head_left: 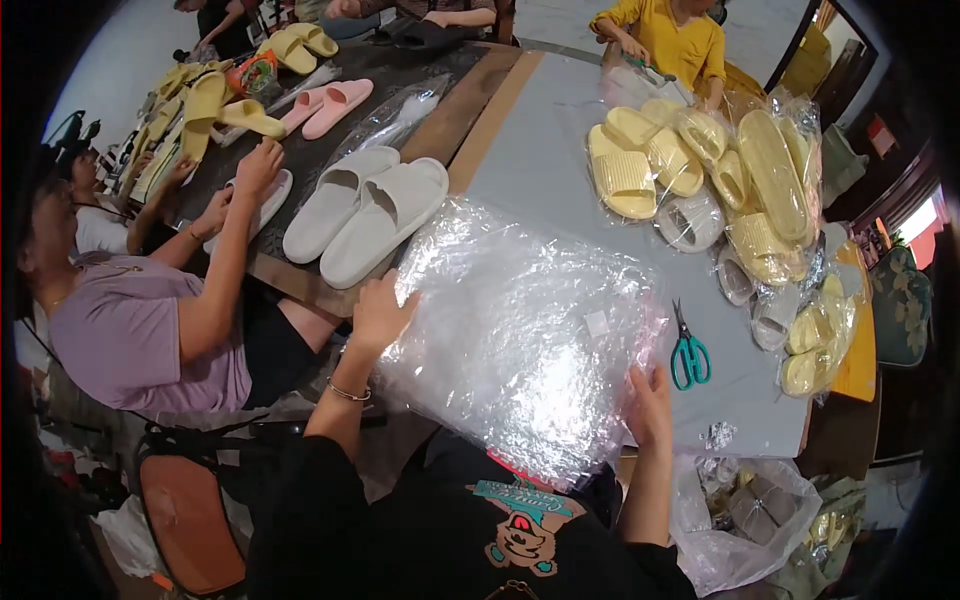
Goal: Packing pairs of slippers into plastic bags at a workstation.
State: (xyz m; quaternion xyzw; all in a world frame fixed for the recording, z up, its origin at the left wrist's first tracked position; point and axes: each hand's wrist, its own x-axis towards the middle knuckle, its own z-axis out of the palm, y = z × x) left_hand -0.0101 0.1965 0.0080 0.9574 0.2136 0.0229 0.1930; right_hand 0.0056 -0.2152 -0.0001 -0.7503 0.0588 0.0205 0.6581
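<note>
A broad, glossy stack of clear plastic bags [520, 320] lies in front of me, partly on the grey tabletop and partly over its near edge. My left hand [382, 318] grips its left edge, with the fingertips partly hidden. At the opposite edge, my right hand [649, 405] has its thumb on top and the fingers mostly out of sight under the plastic. Just beyond my left hand sits a pair of light grey slippers [385, 220]. Right of the stack, close to my right hand, lie teal-handled scissors [690, 350] with closed blades.
Bagged yellow slippers [775, 185] are heaped at the table's right. Pink slippers [338, 108] and loose yellow slippers [203, 110] lie far left. A co-worker in purple [165, 335] handles a slipper at left; another in yellow [680, 45] works opposite. A plastic sack [740, 520] stands below right.
</note>
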